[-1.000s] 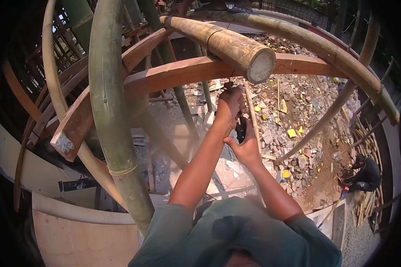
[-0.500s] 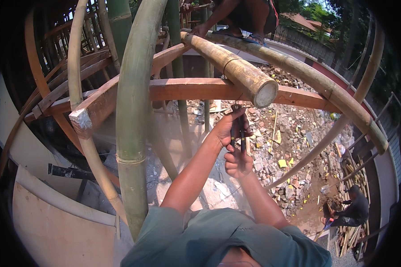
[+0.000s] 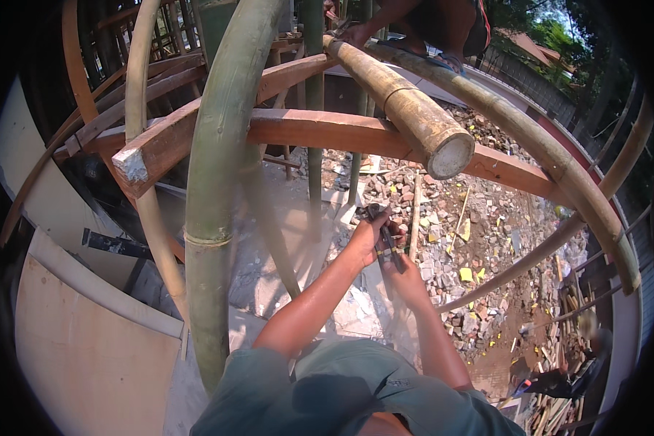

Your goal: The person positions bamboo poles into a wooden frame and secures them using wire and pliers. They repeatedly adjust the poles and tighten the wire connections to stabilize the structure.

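Observation:
My left hand point(image 3: 368, 241) is closed around the upper part of a pair of dark pincers point(image 3: 387, 251), close to the jaws. Lower down, my right hand point(image 3: 408, 282) grips the handle ends. The tool is tilted in front of my body, below a reddish wooden beam point(image 3: 323, 129) and apart from it. Across that beam rests a thick bamboo pole point(image 3: 407, 102), its pale cut end point(image 3: 451, 155) toward me. Whether the jaws hold anything is too small to tell.
A thick green bamboo post point(image 3: 218, 189) rises close on my left. Another bamboo pole point(image 3: 516, 109) slopes down the right, with a co-worker's foot point(image 3: 449, 62) on it. Rubble point(image 3: 479, 240) covers the ground below. A second person point(image 3: 585, 367) is at lower right.
Both hands have come down with the pincers, away from the beam and the bamboo's cut end. The view has shifted slightly. The person at lower right has moved lower in the picture.

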Demonstrator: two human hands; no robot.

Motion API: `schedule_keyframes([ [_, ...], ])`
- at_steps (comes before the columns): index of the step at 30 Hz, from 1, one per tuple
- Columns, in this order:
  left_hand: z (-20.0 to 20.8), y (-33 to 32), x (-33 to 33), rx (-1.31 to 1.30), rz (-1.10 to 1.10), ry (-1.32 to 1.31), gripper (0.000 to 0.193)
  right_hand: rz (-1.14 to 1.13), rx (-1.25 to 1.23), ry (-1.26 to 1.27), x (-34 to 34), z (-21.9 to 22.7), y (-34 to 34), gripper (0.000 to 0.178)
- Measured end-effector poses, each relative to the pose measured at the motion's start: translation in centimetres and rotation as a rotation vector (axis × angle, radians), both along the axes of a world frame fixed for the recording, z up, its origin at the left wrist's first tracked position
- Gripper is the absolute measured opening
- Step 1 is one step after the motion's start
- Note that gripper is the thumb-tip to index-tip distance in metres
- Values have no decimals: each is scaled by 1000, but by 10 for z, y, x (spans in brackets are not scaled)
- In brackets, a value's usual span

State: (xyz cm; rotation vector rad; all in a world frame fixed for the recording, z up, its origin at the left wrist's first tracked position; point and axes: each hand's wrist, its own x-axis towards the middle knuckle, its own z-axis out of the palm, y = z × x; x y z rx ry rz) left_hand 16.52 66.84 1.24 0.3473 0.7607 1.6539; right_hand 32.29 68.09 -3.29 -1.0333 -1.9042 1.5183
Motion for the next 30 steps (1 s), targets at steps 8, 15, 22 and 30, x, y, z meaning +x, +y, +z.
schedule_keyframes([
  [8, -137, -46, 35, -170, -25, 80, 29, -43, -269, 14, 24, -71, -8, 39],
  [15, -141, -54, 51, -226, 154, 86, 34, -133, -101, -125, 13, -63, -22, 29],
  [22, -182, -91, 103, -410, -307, 185, 69, -654, -62, 208, 41, -70, -22, 26],
  [30, -166, -92, 151, -136, -756, 503, 42, -867, -131, 412, 139, -74, 27, 21],
])
